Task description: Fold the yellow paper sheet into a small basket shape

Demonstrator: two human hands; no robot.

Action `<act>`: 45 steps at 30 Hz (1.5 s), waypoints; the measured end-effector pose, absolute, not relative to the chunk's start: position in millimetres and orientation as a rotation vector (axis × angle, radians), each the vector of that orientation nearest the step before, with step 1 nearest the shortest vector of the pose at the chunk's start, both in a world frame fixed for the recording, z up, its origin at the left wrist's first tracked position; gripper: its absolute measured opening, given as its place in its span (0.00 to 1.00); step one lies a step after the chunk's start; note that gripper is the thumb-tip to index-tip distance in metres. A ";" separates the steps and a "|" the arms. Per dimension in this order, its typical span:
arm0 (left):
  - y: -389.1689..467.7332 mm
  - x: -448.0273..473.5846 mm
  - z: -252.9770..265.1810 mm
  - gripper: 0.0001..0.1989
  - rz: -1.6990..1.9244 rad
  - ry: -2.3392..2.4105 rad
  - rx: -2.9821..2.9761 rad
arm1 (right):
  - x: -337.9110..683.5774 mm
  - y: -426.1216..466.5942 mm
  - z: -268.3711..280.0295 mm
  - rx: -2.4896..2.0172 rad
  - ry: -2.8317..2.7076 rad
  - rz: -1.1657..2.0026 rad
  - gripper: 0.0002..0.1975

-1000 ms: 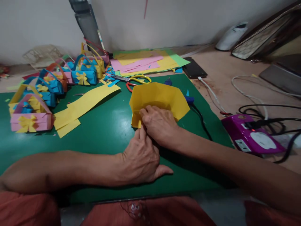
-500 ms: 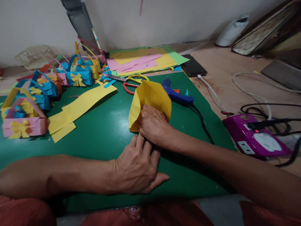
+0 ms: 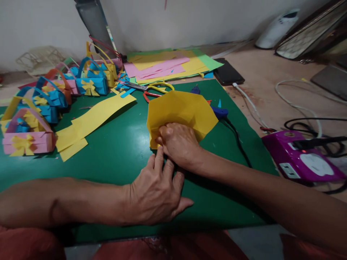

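Note:
A folded sheet of yellow paper [image 3: 179,106] stands flared up on the green mat, its far side raised and wide. My right hand [image 3: 179,144] is inside its fold with the fingers curled down against the paper; the fingertips are partly hidden. Just in front, my left hand [image 3: 158,193] lies with fingers stretched out, its fingertips at the paper's near lower edge and beside my right hand. Behind the paper are scissors [image 3: 162,87] with yellow and red handles and a blue glue gun [image 3: 220,113], partly covered by it.
Small paper baskets with bows [image 3: 29,142] line the left side. Yellow strips [image 3: 94,121] lie near them. Coloured sheets [image 3: 159,66], a black phone [image 3: 229,72] and a purple power box [image 3: 303,155] with cords surround the green mat [image 3: 114,162].
The raised side of the yellow paper has spread wider to the right and now covers more of the glue gun. My hands stay in nearly the same place; the view has shifted slightly.

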State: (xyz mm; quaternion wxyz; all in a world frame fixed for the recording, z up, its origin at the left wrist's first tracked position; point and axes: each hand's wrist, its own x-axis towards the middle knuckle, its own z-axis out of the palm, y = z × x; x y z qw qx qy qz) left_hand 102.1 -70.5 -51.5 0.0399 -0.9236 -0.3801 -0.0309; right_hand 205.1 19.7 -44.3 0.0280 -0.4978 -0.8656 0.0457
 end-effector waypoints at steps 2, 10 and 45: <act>-70.7 101.9 -51.2 0.32 -0.101 -1.158 -2.831 | 205.5 19.8 -44.8 -1.524 -2.671 0.148 0.10; -72.0 101.5 -52.0 0.33 -0.105 -1.154 -2.808 | 207.7 21.6 -51.2 -1.471 -2.656 0.125 0.11; -78.8 95.4 -54.5 0.42 0.052 -1.156 -2.711 | 206.8 22.5 -50.1 -1.489 -2.713 0.162 0.10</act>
